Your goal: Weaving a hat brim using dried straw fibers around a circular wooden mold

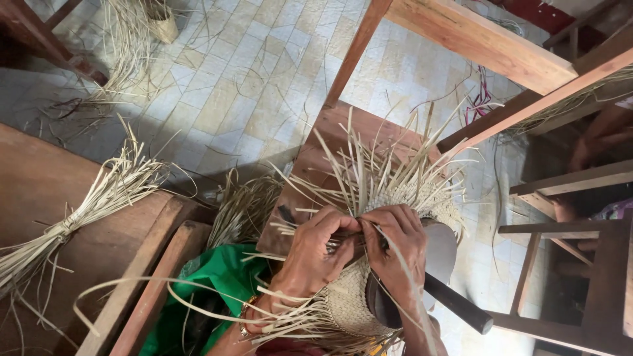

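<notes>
The left hand (316,247) and right hand (395,244) meet knuckle to knuckle, fingers curled, both pinching straw strips (369,178) on the half-woven basket (349,303). The basket lies under both hands, over a dark mould (442,254). A tied straw bundle (86,211) lies far left of the left hand.

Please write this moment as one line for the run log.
left hand: pinching straw strips | right hand: pinching strips beside it | woven piece: over dark form | straw bundle: on bench
</notes>
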